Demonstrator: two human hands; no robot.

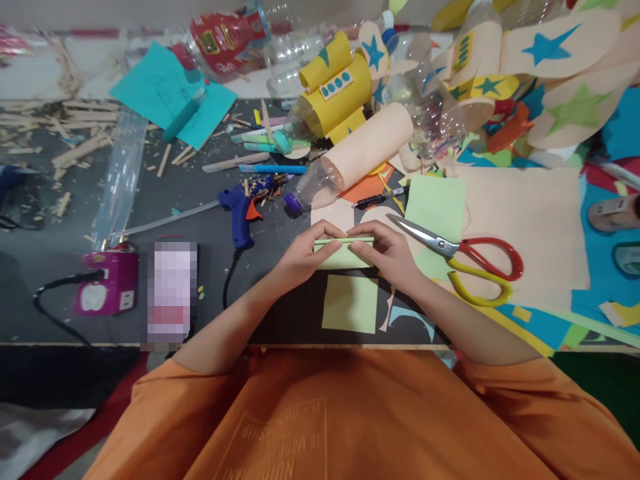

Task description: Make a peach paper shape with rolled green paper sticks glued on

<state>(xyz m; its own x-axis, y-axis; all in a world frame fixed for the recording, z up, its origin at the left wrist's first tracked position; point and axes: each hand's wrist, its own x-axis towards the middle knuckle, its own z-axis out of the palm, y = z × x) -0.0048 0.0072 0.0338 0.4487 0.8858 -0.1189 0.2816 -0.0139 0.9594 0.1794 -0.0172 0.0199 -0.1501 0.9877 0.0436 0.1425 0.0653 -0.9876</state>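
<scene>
Between my two hands is a light green piece of paper [344, 258], its far edge rolled or folded over into a narrow strip. My left hand [311, 252] pinches the left end, thumb on the near side. At the right end my right hand [381, 249] grips it the same way. Just below lies a square of light green paper [350, 304] on the dark table. Scissors [453, 248] with one red and one yellow handle rest to the right, partly over a larger light green sheet [434, 200]. A black pen [379, 199] lies beyond my hands.
A bottle wrapped in peach paper [373, 143] lies ahead, near a yellow-wrapped bottle [340, 93]. Left of my hands are a blue glue gun [240, 210], a phone [173, 290] and a magenta power box [107, 283]. Peach sheets [525, 227] and wood scraps [83, 137] lie farther out.
</scene>
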